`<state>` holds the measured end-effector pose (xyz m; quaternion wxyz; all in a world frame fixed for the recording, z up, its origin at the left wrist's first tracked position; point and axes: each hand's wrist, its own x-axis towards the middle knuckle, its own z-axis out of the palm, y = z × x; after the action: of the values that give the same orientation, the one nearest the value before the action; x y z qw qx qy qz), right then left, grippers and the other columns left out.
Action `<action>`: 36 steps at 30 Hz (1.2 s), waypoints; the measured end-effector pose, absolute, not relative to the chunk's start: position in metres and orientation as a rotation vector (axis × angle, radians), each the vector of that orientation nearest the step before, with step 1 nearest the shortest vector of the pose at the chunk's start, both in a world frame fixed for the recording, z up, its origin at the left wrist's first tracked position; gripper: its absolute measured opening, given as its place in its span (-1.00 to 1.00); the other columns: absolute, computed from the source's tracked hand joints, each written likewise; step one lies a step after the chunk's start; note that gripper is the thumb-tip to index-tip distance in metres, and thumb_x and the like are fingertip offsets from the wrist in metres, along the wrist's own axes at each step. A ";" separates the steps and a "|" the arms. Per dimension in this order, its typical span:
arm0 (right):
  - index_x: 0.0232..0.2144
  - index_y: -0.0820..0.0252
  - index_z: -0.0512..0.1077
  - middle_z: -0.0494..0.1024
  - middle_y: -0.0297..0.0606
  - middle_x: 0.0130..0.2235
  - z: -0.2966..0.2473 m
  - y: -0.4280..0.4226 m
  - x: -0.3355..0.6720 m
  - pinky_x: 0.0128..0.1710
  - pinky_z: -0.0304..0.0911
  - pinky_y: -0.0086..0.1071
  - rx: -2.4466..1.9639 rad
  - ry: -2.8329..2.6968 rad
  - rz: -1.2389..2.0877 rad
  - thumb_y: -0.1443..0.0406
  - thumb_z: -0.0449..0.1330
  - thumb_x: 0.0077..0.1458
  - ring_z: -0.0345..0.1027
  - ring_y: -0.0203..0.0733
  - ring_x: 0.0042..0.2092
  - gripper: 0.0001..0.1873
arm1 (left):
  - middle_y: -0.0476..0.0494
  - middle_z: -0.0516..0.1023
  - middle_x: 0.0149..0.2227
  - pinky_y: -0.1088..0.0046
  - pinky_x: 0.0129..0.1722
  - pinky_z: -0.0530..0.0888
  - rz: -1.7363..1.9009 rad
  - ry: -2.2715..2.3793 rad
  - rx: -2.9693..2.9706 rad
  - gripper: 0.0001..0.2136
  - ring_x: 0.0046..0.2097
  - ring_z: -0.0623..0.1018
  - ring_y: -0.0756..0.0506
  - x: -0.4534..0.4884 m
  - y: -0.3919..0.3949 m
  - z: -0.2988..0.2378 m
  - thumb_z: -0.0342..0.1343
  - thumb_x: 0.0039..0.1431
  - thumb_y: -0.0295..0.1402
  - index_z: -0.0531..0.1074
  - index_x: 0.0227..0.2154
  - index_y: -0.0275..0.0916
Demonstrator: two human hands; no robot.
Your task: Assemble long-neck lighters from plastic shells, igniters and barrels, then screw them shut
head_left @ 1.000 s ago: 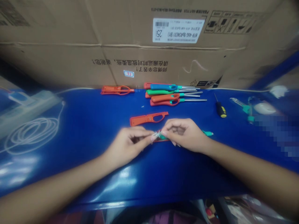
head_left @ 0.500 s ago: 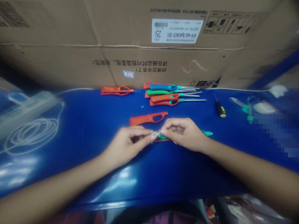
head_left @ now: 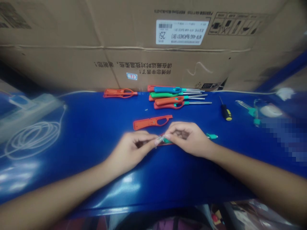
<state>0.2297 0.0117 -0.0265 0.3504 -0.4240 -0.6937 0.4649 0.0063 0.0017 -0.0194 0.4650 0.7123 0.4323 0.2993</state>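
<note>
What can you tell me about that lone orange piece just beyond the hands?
The orange piece looks like a half shell of a long lighter handle, plastic, with an oval trigger opening toward its right end. It lies flat, slightly slanted, on the blue table, just beyond the left hand and right hand, seemingly touching neither.

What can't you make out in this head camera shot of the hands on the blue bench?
Head view, small pale part pinched between left hand and right hand: too small and blurred to identify.
Green-tipped piece: mostly hidden under the right hand.
Far right of the blue bench: covered by a pixelated patch.
Box label: fine print too small to read.
</note>
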 end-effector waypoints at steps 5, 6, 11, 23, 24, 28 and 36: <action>-0.42 0.24 0.52 0.42 -0.35 -0.44 -0.025 0.012 0.229 -0.55 0.07 -0.46 -1.091 -1.868 1.104 0.25 0.23 0.15 0.13 -0.42 -0.52 -0.83 | -0.08 0.61 -0.39 0.55 -0.46 0.35 0.730 1.073 1.757 -0.80 -0.46 0.44 0.03 0.007 0.000 -0.021 0.21 0.26 -0.25 0.67 -0.22 -0.24; -0.42 0.24 0.52 0.43 -0.34 -0.43 -0.025 0.012 0.229 -0.54 0.08 -0.45 -1.090 -1.865 1.107 0.25 0.23 0.15 0.15 -0.42 -0.51 -0.83 | -0.08 0.61 -0.39 0.55 -0.46 0.35 0.731 1.074 1.755 -0.80 -0.45 0.44 0.03 0.007 0.000 -0.021 0.21 0.26 -0.25 0.67 -0.22 -0.23; -0.39 0.24 0.54 0.51 -0.27 -0.40 -0.026 0.015 0.229 -0.44 0.26 -0.40 -1.101 -1.757 1.248 0.20 0.27 0.11 0.33 -0.32 -0.43 -0.81 | -0.08 0.64 -0.35 0.56 -0.44 0.39 0.746 1.081 1.700 -0.81 -0.46 0.44 0.04 0.006 0.002 -0.021 0.23 0.24 -0.25 0.67 -0.21 -0.22; -0.27 0.22 0.61 0.60 -0.18 -0.26 -0.026 0.015 0.229 -0.28 0.39 -0.32 -1.040 -1.792 1.208 0.21 0.27 0.15 0.47 -0.21 -0.26 -0.80 | -0.11 0.64 -0.38 0.56 -0.49 0.38 0.719 1.096 1.674 -0.78 -0.49 0.43 0.03 0.006 0.003 -0.018 0.24 0.22 -0.23 0.67 -0.21 -0.27; -0.28 0.23 0.60 0.59 -0.18 -0.28 -0.026 0.015 0.229 -0.31 0.37 -0.33 -1.057 -1.780 1.212 0.20 0.28 0.14 0.45 -0.22 -0.29 -0.79 | -0.11 0.64 -0.39 0.56 -0.49 0.38 0.720 1.097 1.670 -0.77 -0.49 0.43 0.03 0.006 0.003 -0.018 0.24 0.22 -0.24 0.66 -0.21 -0.28; -0.36 0.22 0.55 0.53 -0.26 -0.38 -0.026 0.016 0.230 -0.41 0.29 -0.39 -1.080 -1.770 1.226 0.18 0.29 0.12 0.34 -0.29 -0.40 -0.80 | -0.12 0.63 -0.40 0.55 -0.51 0.37 0.725 1.094 1.665 -0.77 -0.51 0.43 0.03 0.006 0.004 -0.018 0.24 0.22 -0.25 0.66 -0.19 -0.29; -0.37 0.23 0.54 0.53 -0.23 -0.35 -0.027 0.014 0.230 -0.39 0.28 -0.40 -1.123 -1.867 1.177 0.21 0.25 0.16 0.36 -0.29 -0.37 -0.81 | -0.12 0.64 -0.35 0.57 -0.48 0.39 0.711 1.078 1.745 -0.79 -0.46 0.45 0.04 0.007 0.003 -0.018 0.22 0.25 -0.25 0.66 -0.24 -0.28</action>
<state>0.2301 0.0141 -0.0271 0.3267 -0.4285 -0.7127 0.4491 0.0065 0.0028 -0.0184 0.4667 0.7110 0.4392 0.2896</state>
